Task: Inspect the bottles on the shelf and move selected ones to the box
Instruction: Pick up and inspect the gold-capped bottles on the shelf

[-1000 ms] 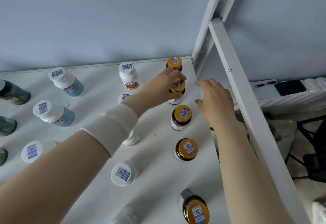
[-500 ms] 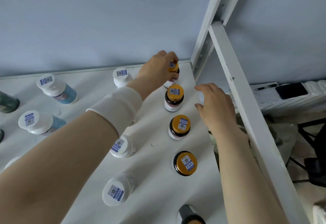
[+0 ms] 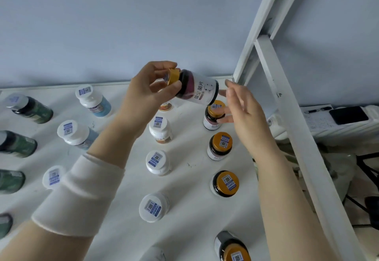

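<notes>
place: stockroom-like storage corner
evidence: white metal shelf (image 3: 205, 209), rows of QR-stickered supplement bottles (image 3: 220, 145), bare blue wall (image 3: 123, 24)

left hand (image 3: 146, 94) holding dark bottle (image 3: 196, 90) tilted, right hand (image 3: 245, 109) open beside

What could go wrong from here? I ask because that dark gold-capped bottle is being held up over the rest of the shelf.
1. The left hand grips the dark gold-capped bottle tilted, mainly near its cap; the open right hand is not supporting it, so it might slip.
2. A drop would probably hit the upright gold-capped bottles below.
3. The right hand's fingers sit close to the rear standing bottle and could tip it.
</notes>
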`<state>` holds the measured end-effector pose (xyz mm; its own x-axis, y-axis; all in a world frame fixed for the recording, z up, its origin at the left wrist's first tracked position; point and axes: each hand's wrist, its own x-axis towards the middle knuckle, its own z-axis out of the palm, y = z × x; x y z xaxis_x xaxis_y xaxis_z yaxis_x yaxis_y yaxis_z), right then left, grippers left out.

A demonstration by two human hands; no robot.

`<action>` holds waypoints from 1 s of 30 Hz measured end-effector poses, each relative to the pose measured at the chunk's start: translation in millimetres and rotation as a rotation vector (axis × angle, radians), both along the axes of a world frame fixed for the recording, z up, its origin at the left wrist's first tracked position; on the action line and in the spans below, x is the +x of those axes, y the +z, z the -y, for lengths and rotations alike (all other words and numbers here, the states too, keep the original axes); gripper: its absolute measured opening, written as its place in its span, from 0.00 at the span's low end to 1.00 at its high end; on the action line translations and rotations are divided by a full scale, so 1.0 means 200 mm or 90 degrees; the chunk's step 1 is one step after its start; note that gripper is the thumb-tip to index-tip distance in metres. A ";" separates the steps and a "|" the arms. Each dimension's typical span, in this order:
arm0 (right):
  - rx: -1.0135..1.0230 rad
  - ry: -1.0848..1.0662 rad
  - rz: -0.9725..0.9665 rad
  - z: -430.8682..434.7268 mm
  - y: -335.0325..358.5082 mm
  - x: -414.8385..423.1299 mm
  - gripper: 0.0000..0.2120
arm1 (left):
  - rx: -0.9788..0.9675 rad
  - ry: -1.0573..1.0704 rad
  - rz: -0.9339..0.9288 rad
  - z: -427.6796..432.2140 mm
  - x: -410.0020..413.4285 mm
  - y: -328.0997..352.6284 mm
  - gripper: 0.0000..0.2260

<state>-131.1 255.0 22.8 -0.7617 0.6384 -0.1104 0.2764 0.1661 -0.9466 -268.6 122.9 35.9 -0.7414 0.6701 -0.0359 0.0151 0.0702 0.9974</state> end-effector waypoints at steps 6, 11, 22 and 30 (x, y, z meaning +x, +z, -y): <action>-0.267 0.052 -0.148 0.14 0.02 0.11 0.09 | 0.080 -0.027 0.101 0.15 0.17 -0.03 0.12; -0.203 0.119 -0.208 0.22 -0.02 0.18 0.21 | 0.030 -0.036 0.095 0.22 0.23 0.00 0.12; -0.267 0.097 -0.169 0.31 -0.03 0.32 0.20 | 0.095 -0.116 0.071 0.37 0.30 -0.02 0.20; -0.312 0.072 -0.187 0.35 -0.01 0.35 0.35 | 0.135 -0.122 0.046 0.39 0.33 -0.03 0.14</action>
